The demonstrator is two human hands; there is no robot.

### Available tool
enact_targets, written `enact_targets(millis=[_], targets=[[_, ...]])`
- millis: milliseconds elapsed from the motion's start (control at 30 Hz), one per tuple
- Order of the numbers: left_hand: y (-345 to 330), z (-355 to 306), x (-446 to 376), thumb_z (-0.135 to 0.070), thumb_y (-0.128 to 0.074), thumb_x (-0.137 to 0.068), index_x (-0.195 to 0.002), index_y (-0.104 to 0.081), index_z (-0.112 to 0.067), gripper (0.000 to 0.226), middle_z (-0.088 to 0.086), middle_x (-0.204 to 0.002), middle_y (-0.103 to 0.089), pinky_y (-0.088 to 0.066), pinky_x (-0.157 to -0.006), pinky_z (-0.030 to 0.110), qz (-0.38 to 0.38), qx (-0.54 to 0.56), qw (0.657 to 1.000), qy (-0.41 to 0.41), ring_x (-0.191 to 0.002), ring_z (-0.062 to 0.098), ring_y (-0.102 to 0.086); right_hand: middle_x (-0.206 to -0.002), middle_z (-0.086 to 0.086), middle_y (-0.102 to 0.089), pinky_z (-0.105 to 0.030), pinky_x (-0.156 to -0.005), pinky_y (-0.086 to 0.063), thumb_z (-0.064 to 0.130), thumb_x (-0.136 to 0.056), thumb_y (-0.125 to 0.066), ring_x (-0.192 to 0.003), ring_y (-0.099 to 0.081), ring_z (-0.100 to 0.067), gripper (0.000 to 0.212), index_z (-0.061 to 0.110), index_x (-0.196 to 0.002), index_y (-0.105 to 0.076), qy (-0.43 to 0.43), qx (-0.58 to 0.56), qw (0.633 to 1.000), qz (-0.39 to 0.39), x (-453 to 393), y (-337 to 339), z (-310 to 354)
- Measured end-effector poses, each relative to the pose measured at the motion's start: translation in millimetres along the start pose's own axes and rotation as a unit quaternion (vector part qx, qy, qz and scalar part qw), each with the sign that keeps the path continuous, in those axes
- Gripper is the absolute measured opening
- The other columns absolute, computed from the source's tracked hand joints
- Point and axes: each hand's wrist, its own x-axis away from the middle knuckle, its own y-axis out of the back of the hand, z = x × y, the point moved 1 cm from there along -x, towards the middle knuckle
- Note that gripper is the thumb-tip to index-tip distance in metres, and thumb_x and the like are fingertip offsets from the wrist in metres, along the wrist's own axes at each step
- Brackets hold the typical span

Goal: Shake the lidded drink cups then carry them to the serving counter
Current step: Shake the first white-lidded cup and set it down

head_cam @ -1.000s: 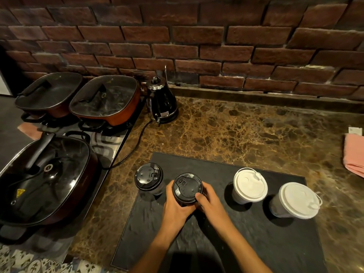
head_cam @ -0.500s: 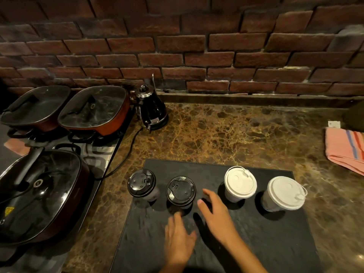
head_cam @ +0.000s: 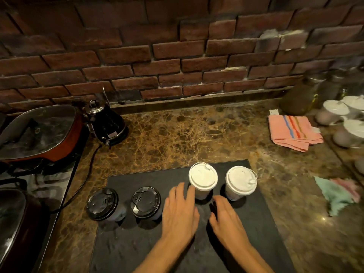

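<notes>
Several lidded cups stand in a row on a dark slate board (head_cam: 137, 253). Two have black lids: one at the far left (head_cam: 102, 203), one beside it (head_cam: 145, 201). Two have white lids: the left one (head_cam: 203, 178) and the right one (head_cam: 241, 181). My left hand (head_cam: 180, 211) and my right hand (head_cam: 226, 219) reach with fingers extended toward the left white-lidded cup, one on each side of its base. The fingertips are at the cup, but neither hand holds it.
A black kettle (head_cam: 107, 123) with a cord stands at the back left beside lidded electric pans (head_cam: 37, 133). A pink striped cloth (head_cam: 293, 131) lies at the right, near white cups (head_cam: 352, 131) and jars. A green-pink cloth (head_cam: 336, 194) lies by the board.
My hands let go of the second black-lidded cup, which stands on the board again. Both hands moved right to the left white-lidded cup. The view swung to the right.
</notes>
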Motion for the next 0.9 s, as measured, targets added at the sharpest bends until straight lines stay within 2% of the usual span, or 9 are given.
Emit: enact_targets(millis=[167, 267, 333, 400, 467, 533, 600, 700, 900], targets=[[26, -16, -28, -0.053, -0.059, -0.072, -0.141, -0.037, -0.028, 0.076, 0.005, -0.148, -0.04, -0.044, -0.099, 0.041, -0.004, 0.05, 0.999, 0.006, -0.134, 0.029, -0.04, -0.15, 0.007, -0.038, -0.028, -0.108, -0.038, 0.024, -0.092, -0.055, -0.137, -0.04, -0.01, 0.06, 0.023, -0.148, -0.031, 0.004, -0.099, 0.995, 0.01, -21, -5, 0], [41, -25, -49, -0.06, -0.057, -0.073, -0.145, -0.03, -0.032, 0.082, 0.005, -0.156, -0.028, -0.037, -0.105, 0.042, -0.029, 0.098, 0.995, -0.013, -0.141, 0.028, -0.03, -0.143, 0.017, -0.04, -0.03, -0.108, -0.04, 0.032, -0.085, -0.057, -0.132, -0.042, -0.004, 0.064, 0.032, -0.144, -0.032, -0.033, -0.162, 0.986, 0.01, -31, -7, 6], [39, -33, -79, -0.062, -0.057, -0.076, -0.148, -0.023, -0.036, 0.084, 0.007, -0.162, -0.016, -0.03, -0.111, 0.049, -0.026, 0.111, 0.993, -0.033, -0.147, 0.031, -0.018, -0.136, 0.009, -0.047, -0.034, -0.102, -0.045, 0.031, -0.084, -0.058, -0.126, -0.05, -0.01, 0.061, 0.029, -0.139, -0.032, -0.065, -0.167, 0.984, 0.019, -37, -12, 7], [27, -39, -116, -0.064, -0.057, -0.079, -0.15, -0.019, -0.041, 0.084, 0.007, -0.164, -0.004, -0.025, -0.113, 0.057, 0.031, 0.134, 0.99, -0.01, -0.149, 0.034, -0.009, -0.135, 0.0, -0.048, -0.033, -0.101, -0.044, 0.026, -0.087, -0.059, -0.126, -0.05, -0.018, 0.057, 0.02, -0.138, -0.035, -0.076, -0.141, 0.987, 0.028, -42, -17, 8], [9, -40, -145, -0.064, -0.058, -0.081, -0.15, -0.018, -0.044, 0.083, 0.008, -0.165, 0.0, -0.025, -0.112, 0.061, 0.117, 0.143, 0.982, 0.026, -0.148, 0.037, -0.009, -0.145, -0.002, -0.041, -0.031, -0.109, -0.038, 0.023, -0.088, -0.059, -0.135, -0.042, -0.017, 0.062, 0.017, -0.144, -0.033, -0.072, -0.134, 0.988, 0.026, -45, -18, 10], [-11, -37, -159, -0.059, -0.061, -0.083, -0.15, -0.017, -0.044, 0.081, 0.012, -0.162, -0.005, -0.028, -0.111, 0.061, 0.193, 0.133, 0.971, 0.049, -0.145, 0.041, -0.017, -0.15, 0.0, -0.036, -0.028, -0.111, -0.033, 0.022, -0.09, -0.058, -0.139, -0.037, -0.014, 0.065, 0.018, -0.148, -0.03, -0.07, -0.137, 0.988, 0.025, -49, -16, 11], [-26, -34, -162, -0.05, -0.06, -0.087, -0.148, -0.017, -0.044, 0.075, 0.016, -0.154, -0.021, -0.034, -0.108, 0.059, 0.218, 0.14, 0.964, 0.056, -0.139, 0.043, -0.028, -0.151, 0.003, -0.035, -0.027, -0.111, -0.034, 0.022, -0.09, -0.057, -0.138, -0.037, -0.012, 0.065, 0.019, -0.148, -0.029, -0.081, -0.15, 0.985, 0.025, -54, -15, 10], [-39, -37, -161, -0.034, -0.056, -0.092, -0.146, -0.019, -0.043, 0.066, 0.018, -0.143, -0.036, -0.041, -0.103, 0.054, 0.202, 0.177, 0.961, 0.064, -0.129, 0.04, -0.041, -0.147, 0.003, -0.04, -0.027, -0.108, -0.036, 0.023, -0.089, -0.058, -0.134, -0.042, -0.012, 0.062, 0.019, -0.146, -0.033, -0.1, -0.175, 0.979, 0.02, -62, -17, 6], [-40, -43, -158, -0.03, -0.059, -0.089, -0.144, -0.019, -0.044, 0.069, 0.016, -0.129, -0.043, -0.048, -0.093, 0.047, 0.18, 0.252, 0.946, 0.101, -0.112, 0.042, -0.055, -0.126, 0.001, -0.05, -0.029, -0.099, -0.044, 0.028, -0.09, -0.057, -0.118, -0.052, -0.014, 0.048, 0.019, -0.134, -0.041, -0.123, -0.201, 0.972, 0.017, -77, -19, 11]])
